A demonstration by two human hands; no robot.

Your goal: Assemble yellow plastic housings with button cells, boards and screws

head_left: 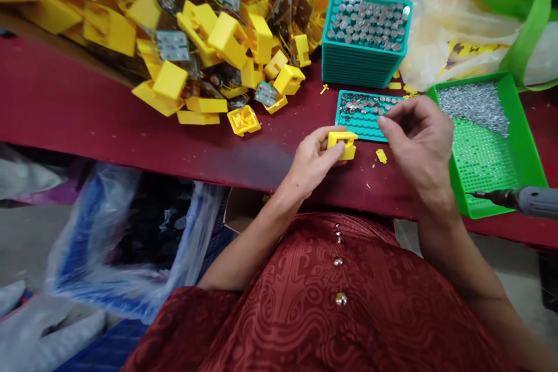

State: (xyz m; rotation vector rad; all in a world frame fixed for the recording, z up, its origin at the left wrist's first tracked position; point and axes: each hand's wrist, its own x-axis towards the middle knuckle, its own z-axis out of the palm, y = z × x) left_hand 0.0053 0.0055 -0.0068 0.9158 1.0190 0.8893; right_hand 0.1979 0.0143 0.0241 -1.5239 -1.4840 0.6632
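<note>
left hand: mine, closed around a small yellow housing, thumb on its near side, pinning it to the desk close to the near edge.
yellow housing: sits on the dark red desk, just in front of the flat teal tray, open side up, touching my left fingers.
right hand: mine, hovering over the right end of the flat teal tray, fingertips pinched narrow; can't tell if anything small is between them.
flat teal tray: lies on the desk between the housing and the stack, round silver cells scattered over its far half.
teal tray stack: behind the flat tray, top tray full of silver cells; another teal tray leans behind it at the far edge.
green tray: right of my right hand, near the right end of the desk, heap of small silver screws in its far part, perforated floor bare nearer me.
electric screwdriver: grey, lying across the green tray's near corner, bit pointing left, nobody holding it.
yellow pile: big heap of the same yellow housings mixed with circuit boards, far left of the desk.
yellow chip: small loose piece on the desk between my two hands.
plastic bags: below the near edge on my left, clear and blue.
</note>
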